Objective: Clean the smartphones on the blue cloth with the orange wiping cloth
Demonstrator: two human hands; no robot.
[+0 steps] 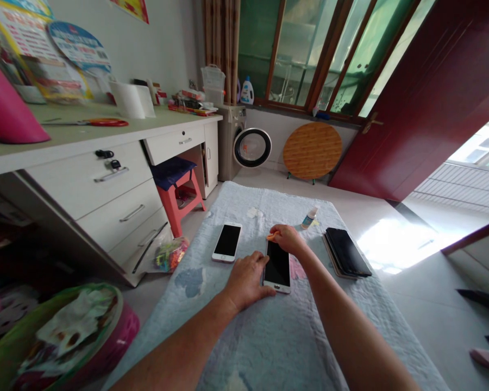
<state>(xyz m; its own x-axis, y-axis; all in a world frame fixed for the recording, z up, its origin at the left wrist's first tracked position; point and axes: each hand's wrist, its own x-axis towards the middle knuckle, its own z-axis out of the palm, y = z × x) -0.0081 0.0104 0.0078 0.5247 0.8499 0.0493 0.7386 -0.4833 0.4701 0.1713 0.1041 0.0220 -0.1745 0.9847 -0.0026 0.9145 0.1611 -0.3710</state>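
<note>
A white-framed smartphone (277, 267) with a dark screen lies face up on the pale blue cloth (261, 336) in front of me. My left hand (249, 279) steadies its left edge, thumb near the bottom corner and fingers along the side. At the phone's top end, my right hand (287, 239) pinches a small orange cloth (273, 237) against it. To the left lies another white smartphone (227, 241), screen up and dark. A small spray bottle (309, 218) stands beyond my right hand. On the right, a black phone (348, 252) rests on a stack of flat devices.
A desk with drawers (98, 179) runs along the left, with scissors (101, 123) and a paper roll (132, 99) on top. A red stool (179, 193) stands under it. A full waste bin (118, 326) is at lower left. Behind are an open washing machine (230, 130) and a round wooden board (313, 151).
</note>
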